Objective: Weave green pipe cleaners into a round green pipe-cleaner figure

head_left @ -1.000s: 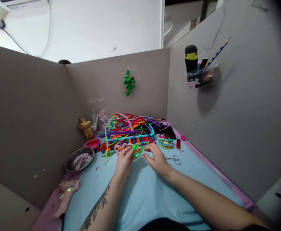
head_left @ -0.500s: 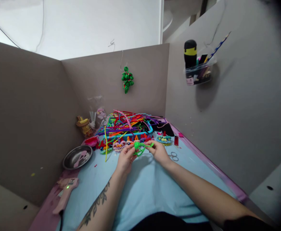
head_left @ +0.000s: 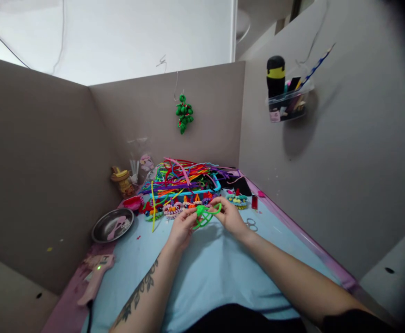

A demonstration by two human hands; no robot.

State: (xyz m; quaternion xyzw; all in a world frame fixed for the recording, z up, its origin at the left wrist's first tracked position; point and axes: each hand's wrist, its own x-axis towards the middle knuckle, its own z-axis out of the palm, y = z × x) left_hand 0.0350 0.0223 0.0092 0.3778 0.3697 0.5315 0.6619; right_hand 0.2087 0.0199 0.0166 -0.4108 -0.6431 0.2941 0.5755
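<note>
Bright green pipe cleaners [head_left: 202,212], bunched at one end with several loops fanning out, are held above the blue cloth. My left hand [head_left: 183,226] pinches the bunched end between thumb and fingers. With my right hand [head_left: 227,215] I grip one curved strand at its right side, fingertips closed. Just behind my hands sits a row of small colourful pipe-cleaner figures [head_left: 173,209]. A teal and yellow figure [head_left: 236,200] stands beyond my right hand, and scissors [head_left: 251,225] lie beside my right wrist.
A blue tray [head_left: 217,182] heaped with loose pipe cleaners [head_left: 185,173] stands at the back. To the left are a metal bowl [head_left: 98,230] and a pink glue gun [head_left: 96,282] with a green light. A green ornament [head_left: 184,114] hangs on the back panel; a clear bin [head_left: 287,107] hangs right.
The green loops have turned and spread lower between my hands. My right hand has shifted slightly, bending the strand into a tighter curve. Both hands keep their grip.
</note>
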